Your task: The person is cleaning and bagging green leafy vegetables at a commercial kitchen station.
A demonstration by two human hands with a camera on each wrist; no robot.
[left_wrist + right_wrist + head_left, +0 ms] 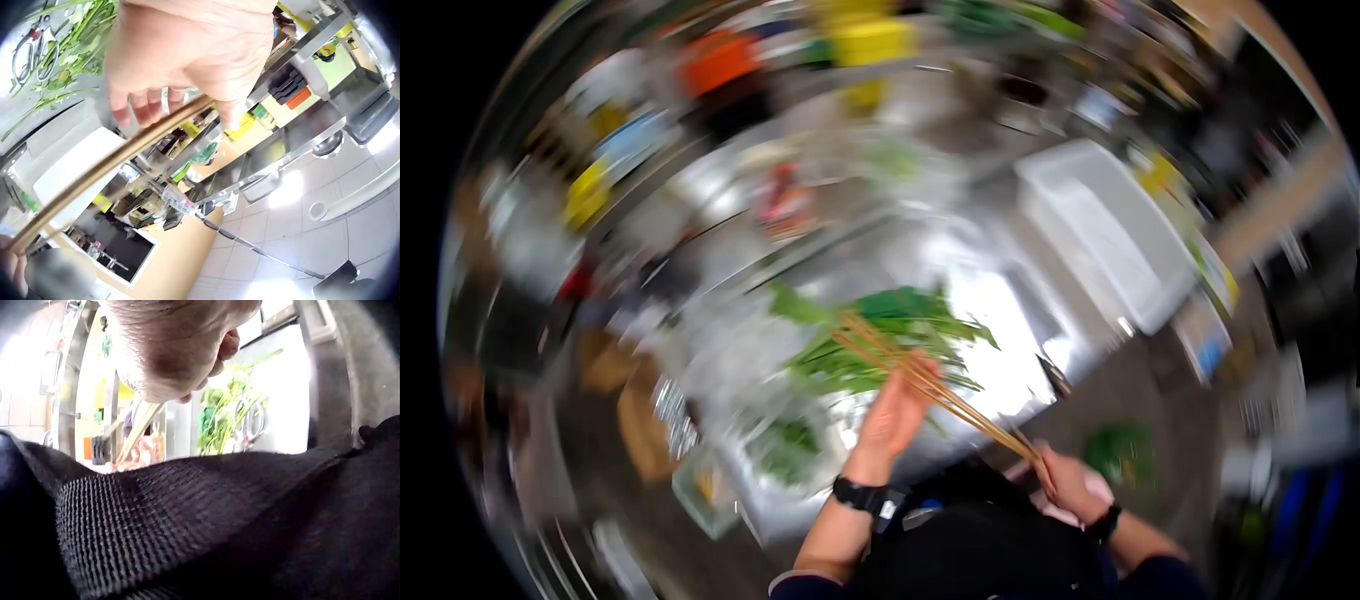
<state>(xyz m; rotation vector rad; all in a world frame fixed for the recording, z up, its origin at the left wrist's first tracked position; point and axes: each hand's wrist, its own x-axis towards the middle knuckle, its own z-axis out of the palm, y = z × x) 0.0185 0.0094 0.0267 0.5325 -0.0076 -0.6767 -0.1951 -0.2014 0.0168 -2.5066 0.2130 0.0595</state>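
Long, thin wooden sticks [970, 412] slant across my front, between both hands. My left hand [892, 415] holds them partway along, and in the left wrist view a stick [119, 156] passes between its thumb and fingers. At their near end, close to my body, my right hand [1068, 482] grips the sticks. The right wrist view shows only the back part of that hand [181, 350] and a few fingers, with dark cloth below. Beyond the left hand, leafy green stalks [830, 372] lie on a steel table [1000, 385]. A pair of scissors [47, 53] rests among them.
To the right stands a white plastic tub [1100, 235]. A clear bag with greens [785, 450] lies at the table's near left. Past the table are shelves with orange [718, 62] and yellow [870, 42] items. The head view is blurred.
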